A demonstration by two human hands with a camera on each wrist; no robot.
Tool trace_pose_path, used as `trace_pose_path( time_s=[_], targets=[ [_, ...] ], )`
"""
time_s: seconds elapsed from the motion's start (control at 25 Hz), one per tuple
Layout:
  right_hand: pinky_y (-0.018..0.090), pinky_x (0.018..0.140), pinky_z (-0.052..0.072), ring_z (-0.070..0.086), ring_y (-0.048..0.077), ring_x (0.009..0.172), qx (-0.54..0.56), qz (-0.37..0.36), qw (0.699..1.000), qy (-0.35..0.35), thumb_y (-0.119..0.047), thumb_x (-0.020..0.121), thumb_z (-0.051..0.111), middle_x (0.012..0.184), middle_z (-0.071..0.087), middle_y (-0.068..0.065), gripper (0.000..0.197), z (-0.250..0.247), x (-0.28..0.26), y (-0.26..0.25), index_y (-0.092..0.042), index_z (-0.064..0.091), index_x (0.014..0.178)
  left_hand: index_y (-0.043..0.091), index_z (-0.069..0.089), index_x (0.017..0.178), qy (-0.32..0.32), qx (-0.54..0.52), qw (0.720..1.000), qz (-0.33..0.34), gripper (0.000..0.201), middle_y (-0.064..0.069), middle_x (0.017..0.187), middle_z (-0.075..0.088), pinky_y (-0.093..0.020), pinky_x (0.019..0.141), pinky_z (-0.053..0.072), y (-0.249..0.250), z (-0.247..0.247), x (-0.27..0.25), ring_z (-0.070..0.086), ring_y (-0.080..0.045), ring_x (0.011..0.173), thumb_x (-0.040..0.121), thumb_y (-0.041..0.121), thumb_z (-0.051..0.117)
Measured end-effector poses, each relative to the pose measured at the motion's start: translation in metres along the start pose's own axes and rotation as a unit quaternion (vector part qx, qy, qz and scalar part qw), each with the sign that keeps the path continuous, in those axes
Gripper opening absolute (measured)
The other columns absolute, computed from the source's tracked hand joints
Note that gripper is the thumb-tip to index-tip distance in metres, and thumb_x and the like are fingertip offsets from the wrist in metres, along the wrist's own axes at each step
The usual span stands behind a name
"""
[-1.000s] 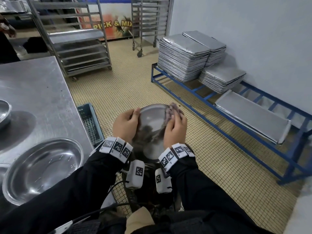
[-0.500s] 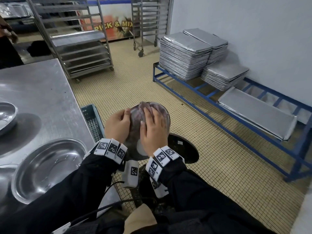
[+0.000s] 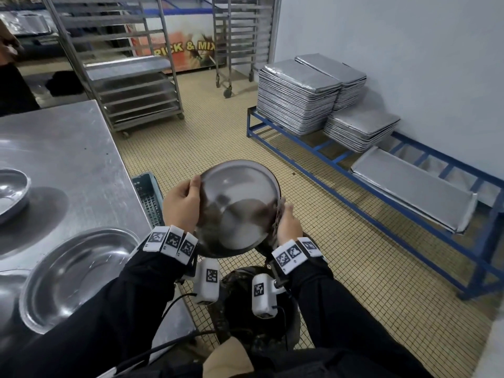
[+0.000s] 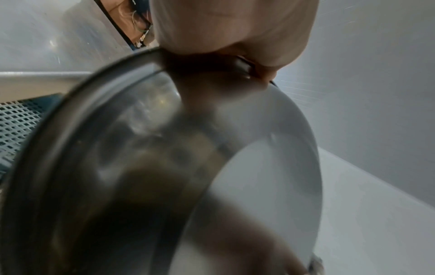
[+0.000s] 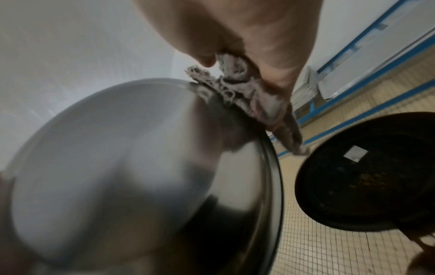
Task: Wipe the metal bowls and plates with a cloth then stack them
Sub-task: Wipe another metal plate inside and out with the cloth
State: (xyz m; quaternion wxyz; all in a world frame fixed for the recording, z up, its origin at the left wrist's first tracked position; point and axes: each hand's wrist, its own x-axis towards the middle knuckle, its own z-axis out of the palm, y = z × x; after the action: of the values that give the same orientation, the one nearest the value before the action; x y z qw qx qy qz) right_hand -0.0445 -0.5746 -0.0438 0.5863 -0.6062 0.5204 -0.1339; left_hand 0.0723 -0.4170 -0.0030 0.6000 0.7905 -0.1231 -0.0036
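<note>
I hold a round metal plate (image 3: 237, 205) tilted up in front of me, its shiny face toward me. My left hand (image 3: 181, 203) grips its left rim, thumb over the edge (image 4: 235, 46). My right hand (image 3: 287, 222) grips the right rim through a grey-pink cloth (image 5: 237, 93) that is bunched over the edge and mostly hidden behind the plate in the head view. A large metal bowl (image 3: 73, 276) and a smaller bowl (image 3: 11, 192) lie on the steel table (image 3: 68, 159) to my left.
A black round bin (image 3: 256, 304) stands on the tiled floor below my hands. A blue-green crate (image 3: 148, 195) sits beside the table. Stacks of metal trays (image 3: 297, 96) rest on a blue rack (image 3: 341, 170) along the right wall. Wheeled shelf racks (image 3: 128, 75) stand behind.
The right hand with the cloth slid from the plate's middle to its right rim, uncovering the shiny face. The left hand kept its hold on the left rim.
</note>
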Motion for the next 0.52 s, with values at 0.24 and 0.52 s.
trace_pose_path(
  time_s=[0.24,0.52],
  targets=[
    [0.052,0.088,0.049,0.06,0.038,0.101,0.293,0.18,0.917,-0.202,-0.074,0.084,0.033,0.111,0.062,0.023,0.077,-0.03,0.007,-0.021,-0.007,0.055,0.114,0.005,0.053,0.06,-0.081,-0.097,0.992,-0.029,0.053,-0.001,0.055,0.054,-0.028,0.071,0.048,-0.004,-0.006,-0.009,0.058,-0.012,0.054,0.095,0.045,0.052],
    [0.048,0.084,0.055,0.064,0.031,0.092,0.199,0.07,0.976,-0.055,-0.004,0.084,0.05,0.102,0.061,0.015,0.031,-0.021,0.005,-0.026,-0.002,0.051,0.115,0.038,0.053,0.104,-0.053,-0.016,0.998,-0.005,0.018,0.001,0.123,0.04,-0.052,0.108,0.032,-0.002,0.003,0.015,0.038,-0.024,0.121,0.087,0.04,0.051]
  ],
)
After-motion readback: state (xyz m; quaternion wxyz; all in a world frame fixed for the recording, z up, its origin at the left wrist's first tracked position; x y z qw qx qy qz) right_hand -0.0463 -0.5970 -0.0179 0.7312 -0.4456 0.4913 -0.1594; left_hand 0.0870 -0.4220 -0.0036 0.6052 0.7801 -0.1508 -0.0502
